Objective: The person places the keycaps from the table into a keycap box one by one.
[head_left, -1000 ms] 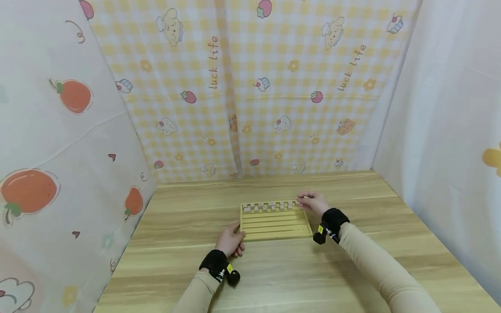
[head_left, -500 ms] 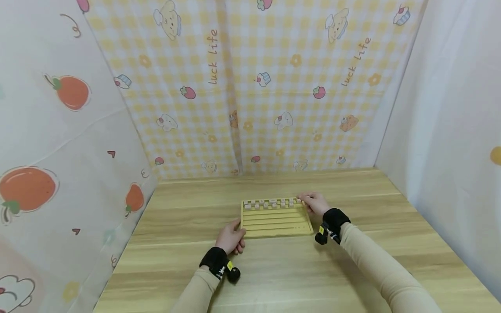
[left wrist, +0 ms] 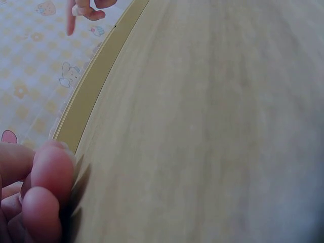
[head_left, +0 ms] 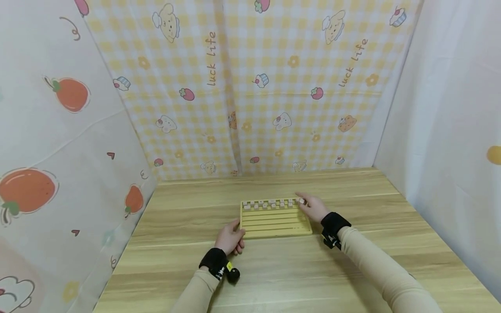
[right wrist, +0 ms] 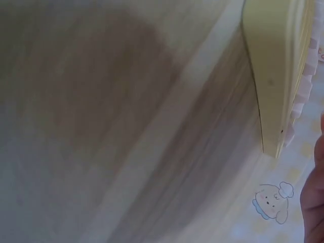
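Observation:
A yellow keycap tray point(head_left: 275, 226) with ridged rows lies on the table. Beige keycaps point(head_left: 273, 206) fill its two back rows. My left hand point(head_left: 229, 238) holds the tray's front left corner; in the left wrist view its fingertips point(left wrist: 50, 172) touch the tray's side wall point(left wrist: 93, 86). At the back right corner, my right hand point(head_left: 314, 208) pinches a small whitish keycap point(head_left: 301, 201), one finger extended past it. Only part of the right hand point(right wrist: 315, 195) appears in the right wrist view, and the keycap is out of sight there.
The wooden table point(head_left: 188, 204) extends around the tray. A yellow checked cloth point(head_left: 266, 139) hangs behind it, with pale cloths point(head_left: 434, 130) on the sides. Both wrists wear black camera straps point(head_left: 214, 261).
My right hand has turned and drawn slightly back toward the near side, and the keycap in its fingers now shows. The left hand stays at the tray's corner.

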Demonstrator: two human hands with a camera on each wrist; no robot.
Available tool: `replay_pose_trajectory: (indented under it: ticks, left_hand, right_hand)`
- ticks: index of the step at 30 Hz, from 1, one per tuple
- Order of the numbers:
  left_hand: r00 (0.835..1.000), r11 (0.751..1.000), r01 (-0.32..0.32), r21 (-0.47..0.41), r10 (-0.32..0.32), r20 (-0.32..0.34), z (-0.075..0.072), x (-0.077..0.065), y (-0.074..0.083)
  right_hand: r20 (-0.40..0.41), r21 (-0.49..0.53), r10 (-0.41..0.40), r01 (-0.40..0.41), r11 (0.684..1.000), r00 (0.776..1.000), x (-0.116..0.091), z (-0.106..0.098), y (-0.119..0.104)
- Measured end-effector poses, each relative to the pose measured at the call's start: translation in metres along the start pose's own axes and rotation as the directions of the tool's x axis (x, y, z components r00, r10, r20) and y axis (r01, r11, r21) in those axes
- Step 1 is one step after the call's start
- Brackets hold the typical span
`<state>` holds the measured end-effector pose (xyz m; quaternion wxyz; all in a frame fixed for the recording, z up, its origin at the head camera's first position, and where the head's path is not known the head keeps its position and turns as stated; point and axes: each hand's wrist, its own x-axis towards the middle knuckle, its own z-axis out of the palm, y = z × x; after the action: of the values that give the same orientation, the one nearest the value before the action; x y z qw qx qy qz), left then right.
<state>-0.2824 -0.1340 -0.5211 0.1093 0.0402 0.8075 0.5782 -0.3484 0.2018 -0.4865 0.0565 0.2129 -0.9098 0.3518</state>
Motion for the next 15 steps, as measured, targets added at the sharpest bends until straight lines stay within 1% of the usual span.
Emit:
replay_pose_trajectory:
  ticks: [5,7,11,12,15]
  left_hand:
    - [1.000,1.000,-0.003,0.000,0.003,-0.012,-0.001,-0.001,0.000]
    - [1.000,1.000,-0.004,0.003,0.004,-0.018,-0.001,-0.002,0.000]
    - [1.000,1.000,-0.010,0.000,0.010,-0.025,0.000,-0.002,-0.001]
    - [1.000,1.000,-0.009,0.000,0.009,-0.025,0.000,-0.002,-0.001]
    - [1.000,1.000,-0.009,-0.004,0.009,-0.017,0.001,-0.002,-0.001]
  right_hand:
    - [0.007,0.027,0.068,-0.068,0.997,0.998,0.003,-0.002,-0.007]
    - [-0.014,0.018,0.058,-0.058,0.998,0.998,0.004,-0.002,-0.006]
    - [-0.065,-0.060,-0.003,-0.001,0.998,0.998,0.004,0.001,0.002]
    - [-0.066,-0.082,-0.014,0.009,0.997,0.998,0.003,0.001,0.004]
    - [-0.054,-0.114,0.002,-0.008,0.993,0.999,0.002,0.002,0.007]
